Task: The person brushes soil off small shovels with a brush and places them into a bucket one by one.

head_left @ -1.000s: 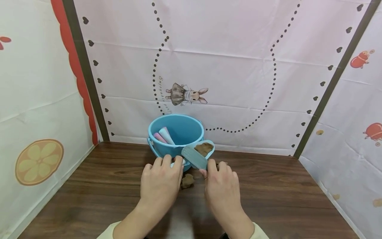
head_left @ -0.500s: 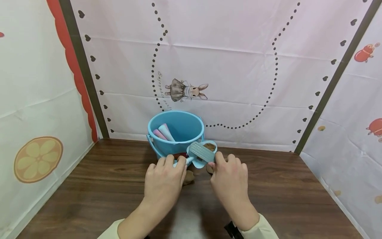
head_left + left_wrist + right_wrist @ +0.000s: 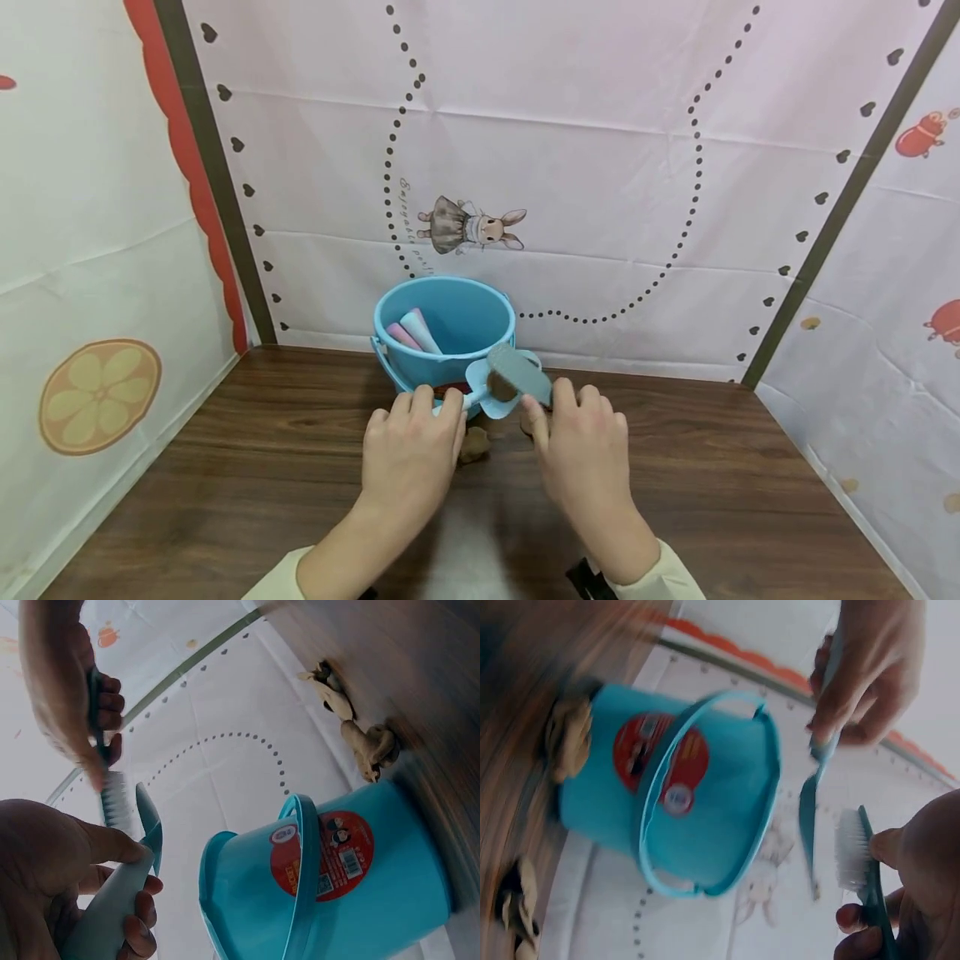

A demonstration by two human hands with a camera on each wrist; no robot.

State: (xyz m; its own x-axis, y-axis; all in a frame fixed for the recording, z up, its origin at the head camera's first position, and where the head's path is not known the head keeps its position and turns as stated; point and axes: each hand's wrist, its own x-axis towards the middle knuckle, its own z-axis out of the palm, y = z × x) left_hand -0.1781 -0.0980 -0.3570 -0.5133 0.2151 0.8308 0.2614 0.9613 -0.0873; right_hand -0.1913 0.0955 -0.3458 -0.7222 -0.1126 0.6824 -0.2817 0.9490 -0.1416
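Observation:
My left hand (image 3: 411, 454) grips the handle of a light blue toy shovel (image 3: 498, 408), whose scalloped blade carries a brown patch. My right hand (image 3: 583, 446) holds a grey-green scrub brush (image 3: 520, 372) with its thumb along the near end. The brush head covers part of the blade in the head view. White bristles (image 3: 851, 851) face the blade in the right wrist view, where a narrow gap shows between them. Behind the shovel stands a blue bucket (image 3: 393, 367) with pink and white tapered things (image 3: 420, 329) inside.
Brown irregular lumps (image 3: 474, 446) lie on the dark wooden table (image 3: 262, 467) by the bucket's base. A bucket handle (image 3: 304, 870) hangs down its front, over a red label (image 3: 349, 859). Printed cloth (image 3: 585, 208) encloses the back and sides.
The brush has shifted right and up across the blade, uncovering brown on its left side. My right hand has moved slightly right. Both hands keep their holds, and the bucket stays put.

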